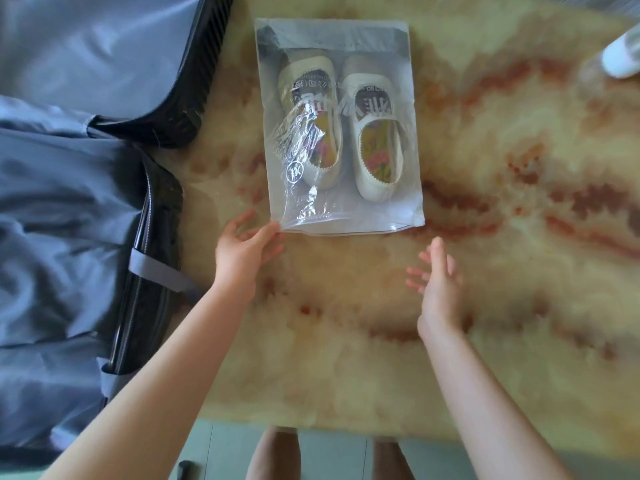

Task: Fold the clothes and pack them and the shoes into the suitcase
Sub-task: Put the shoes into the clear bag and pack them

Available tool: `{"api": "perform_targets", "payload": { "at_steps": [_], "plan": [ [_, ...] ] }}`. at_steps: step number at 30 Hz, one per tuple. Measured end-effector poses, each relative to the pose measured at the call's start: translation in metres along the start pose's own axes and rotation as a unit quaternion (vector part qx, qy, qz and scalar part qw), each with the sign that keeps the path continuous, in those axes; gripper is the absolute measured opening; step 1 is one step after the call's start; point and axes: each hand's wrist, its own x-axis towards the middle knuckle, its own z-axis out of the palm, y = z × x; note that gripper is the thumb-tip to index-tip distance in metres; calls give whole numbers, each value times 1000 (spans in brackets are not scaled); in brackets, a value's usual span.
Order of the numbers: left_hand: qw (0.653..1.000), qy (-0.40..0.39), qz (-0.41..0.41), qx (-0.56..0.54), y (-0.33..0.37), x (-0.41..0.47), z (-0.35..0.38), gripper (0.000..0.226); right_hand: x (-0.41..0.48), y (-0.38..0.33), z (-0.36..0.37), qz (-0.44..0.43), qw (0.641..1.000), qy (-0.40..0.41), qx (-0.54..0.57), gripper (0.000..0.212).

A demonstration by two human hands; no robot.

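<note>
Fingers (pixel 268 233) of the left hand (pixel 246 252) are loosely extended and released, with one fingertip touching the near left corner of a clear rectangular plastic zip bag (pixel 346 216); whether it pinches the plastic I cannot tell. Fingers (pixel 419 273) of the right hand (pixel 440 275) are spread and released, grasping nothing, above the counter just near of the bag's near edge. The bag lies flat on the glossy beige counter (pixel 502 237) with rust-red marbling, towards its far edge and left of the middle. Inside it a pair of cream flat shoes (pixel 374 143) with flowered insoles lies side by side, heels towards the person, and a crumpled piece of clear film (pixel 298 150) covers part of the left one. A black suitcase (pixel 69 220) with grey-blue fabric lining lies open at the counter's left edge, just beside the bag. A white rounded object (pixel 620 57), cut off by the frame, sits at the far right corner.
</note>
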Motion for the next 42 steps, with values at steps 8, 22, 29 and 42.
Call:
{"api": "perform_targets", "payload": {
  "at_steps": [8,22,29,42],
  "plan": [
    [994,-25,-99,-46,-33,-26,20,40,41,-39,11,-10,991,-87,-99,11],
    [995,62,-56,-63,-33,-27,5,26,5,-7,-21,73,968,-202,-128,9],
    [988,61,-105,-91,-68,-59,-13,39,-15,17,-54,138,961,-219,-97,3],
    [957,-61,-257,-119,-117,-127,114,45,3,15,-63,63,954,-246,-162,9]
  ]
}}
